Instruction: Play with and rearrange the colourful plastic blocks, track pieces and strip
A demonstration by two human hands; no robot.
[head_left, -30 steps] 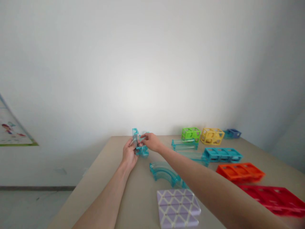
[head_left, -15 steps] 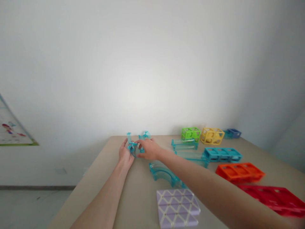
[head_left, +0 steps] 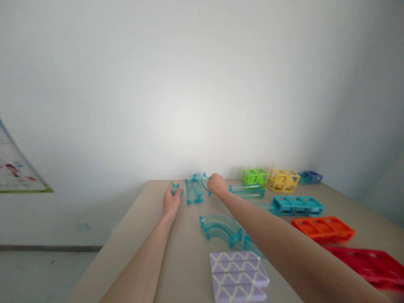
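Observation:
My left hand (head_left: 171,203) is closed around a small clear teal track piece (head_left: 175,188) near the far left of the table. Farther right, my right hand (head_left: 216,184) grips a curved teal track piece (head_left: 205,182), whose arched end shows left of my fingers. Between the two hands lies a straight teal track piece (head_left: 192,191), with another narrow teal part close against its right side. A larger curved track (head_left: 220,229) rests nearer to me, below my right forearm.
Straight teal tracks (head_left: 248,192) lie right of my right hand. Behind them stand a green frame block (head_left: 255,177) and a yellow one (head_left: 283,181). Teal (head_left: 297,205), orange (head_left: 323,229) and red (head_left: 362,265) frames line the right. Lilac triangle-patterned tiles (head_left: 238,275) lie in front. The wall borders the table's far edge.
My hands were together over teal pieces and are now apart. My right hand has moved right with a curved track piece, and the straight piece between them has come into view.

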